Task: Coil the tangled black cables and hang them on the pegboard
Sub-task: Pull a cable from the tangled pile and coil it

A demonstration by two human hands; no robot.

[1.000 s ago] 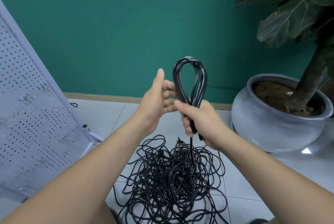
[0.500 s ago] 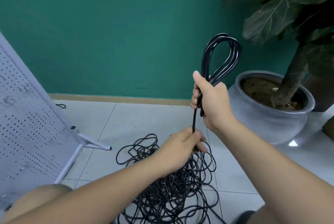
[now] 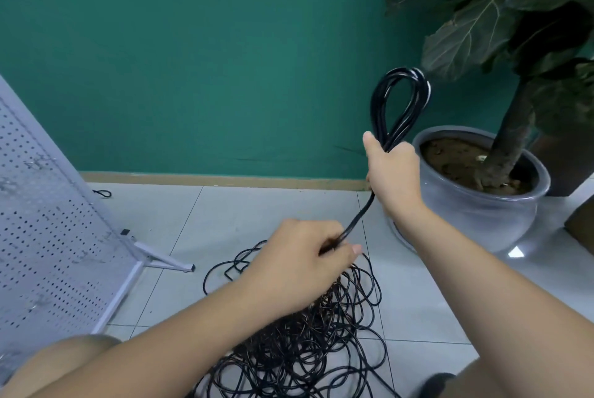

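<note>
A big tangle of black cable (image 3: 308, 339) lies on the tiled floor in front of me. My right hand (image 3: 393, 172) grips the base of a coiled loop of black cable (image 3: 400, 105), held upright above the floor. One strand (image 3: 356, 221) runs taut from that hand down to my left hand (image 3: 299, 269), which pinches it just above the tangle. The white pegboard (image 3: 48, 237) leans at the left on its metal foot.
A grey ceramic pot (image 3: 475, 211) with a large-leaved plant stands at the right against the green wall, close behind my right hand. A small black cable loop (image 3: 103, 193) lies by the skirting at the left. My knee (image 3: 64, 362) shows at the bottom left.
My right hand has carried the coil up and to the right. My left hand has left the coil, dropped toward the pile and taken hold of the strand.
</note>
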